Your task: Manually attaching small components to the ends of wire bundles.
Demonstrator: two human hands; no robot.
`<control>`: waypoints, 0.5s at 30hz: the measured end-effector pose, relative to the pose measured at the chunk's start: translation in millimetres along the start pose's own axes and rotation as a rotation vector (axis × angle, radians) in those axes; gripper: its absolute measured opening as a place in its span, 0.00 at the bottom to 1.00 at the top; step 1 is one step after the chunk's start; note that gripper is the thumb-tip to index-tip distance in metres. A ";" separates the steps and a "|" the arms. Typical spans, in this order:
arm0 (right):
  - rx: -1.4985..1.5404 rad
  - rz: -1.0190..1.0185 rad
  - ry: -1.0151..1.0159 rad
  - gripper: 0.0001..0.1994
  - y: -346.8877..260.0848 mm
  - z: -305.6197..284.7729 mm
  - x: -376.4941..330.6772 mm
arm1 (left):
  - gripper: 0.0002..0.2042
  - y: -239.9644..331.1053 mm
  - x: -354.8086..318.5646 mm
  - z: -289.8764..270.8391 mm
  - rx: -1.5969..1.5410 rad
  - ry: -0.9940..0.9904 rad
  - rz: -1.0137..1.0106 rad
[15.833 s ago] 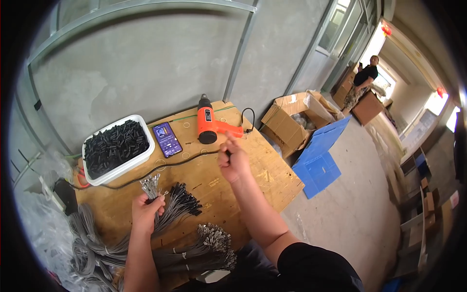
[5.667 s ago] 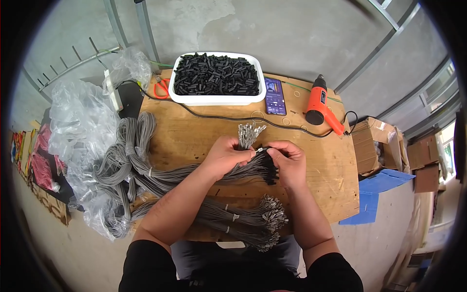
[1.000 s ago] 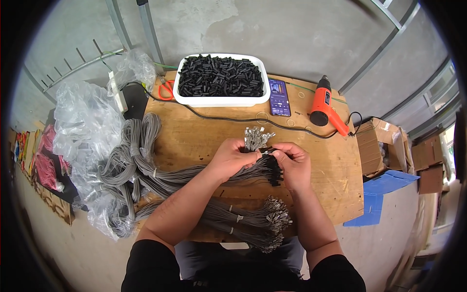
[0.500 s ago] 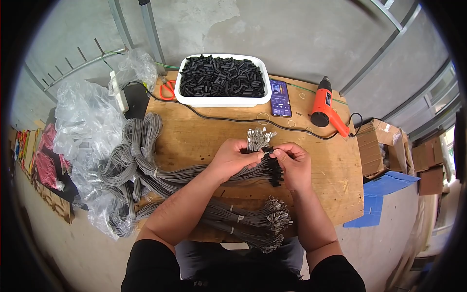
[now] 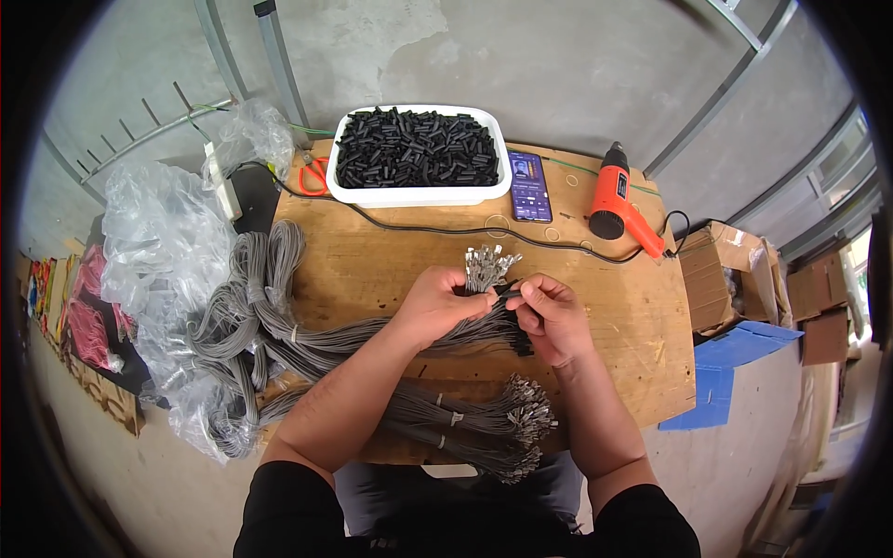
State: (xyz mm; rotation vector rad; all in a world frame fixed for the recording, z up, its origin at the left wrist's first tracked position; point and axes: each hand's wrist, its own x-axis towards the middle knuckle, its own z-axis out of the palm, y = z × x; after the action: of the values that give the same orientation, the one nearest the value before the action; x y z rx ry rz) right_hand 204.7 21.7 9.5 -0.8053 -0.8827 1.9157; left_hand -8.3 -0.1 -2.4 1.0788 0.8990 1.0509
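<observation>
My left hand [image 5: 437, 305] is closed round a bunch of grey wires whose flat silvery terminals [image 5: 488, 270] stick up above the fingers. Just to the right, my right hand [image 5: 556, 321] pinches a short black heat-shrink tube [image 5: 511, 293] between thumb and finger, level with the left thumb tip. Whether a wire end sits inside that tube cannot be made out. Below the hands, more wire ends wearing black tubes [image 5: 522, 344] lie on the table. The grey wires [image 5: 349, 337] run off left into a thick looped bundle.
A white tub [image 5: 419, 196] heaped with black tubes stands at the back, beside a phone [image 5: 531, 189] and an orange heat gun [image 5: 614, 195]. Its black cord [image 5: 446, 230] crosses the table. Tied wire bundles [image 5: 528, 414] lie near the front edge. Clear plastic bags [image 5: 163, 232] pile up left.
My right hand has drawn slightly back from the left, and the black tube in its pinch shows more plainly. The left hand keeps its hold on the wires.
</observation>
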 end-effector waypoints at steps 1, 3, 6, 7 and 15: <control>-0.020 0.003 0.006 0.07 0.4 1.7 -0.1 | 0.06 -0.2 -0.5 -0.5 0.005 0.004 -0.005; -0.041 0.005 0.012 0.07 -0.7 2.6 -0.7 | 0.06 0.1 -0.2 0.0 0.009 0.007 -0.009; -0.035 -0.002 0.016 0.07 -0.8 2.4 -1.5 | 0.06 1.4 0.1 1.6 -0.001 0.011 -0.012; -0.038 0.002 0.009 0.07 0.7 2.2 -0.8 | 0.06 1.2 0.3 1.0 0.019 0.010 -0.014; 0.020 0.027 -0.011 0.07 -3.9 2.7 -1.2 | 0.07 5.0 -0.4 2.4 0.048 0.011 -0.025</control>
State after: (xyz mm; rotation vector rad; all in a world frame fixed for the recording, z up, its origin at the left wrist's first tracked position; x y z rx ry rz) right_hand 204.8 21.4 14.3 -0.7999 -0.8619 1.9513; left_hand -7.2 -0.5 3.0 1.0992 0.9484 1.0196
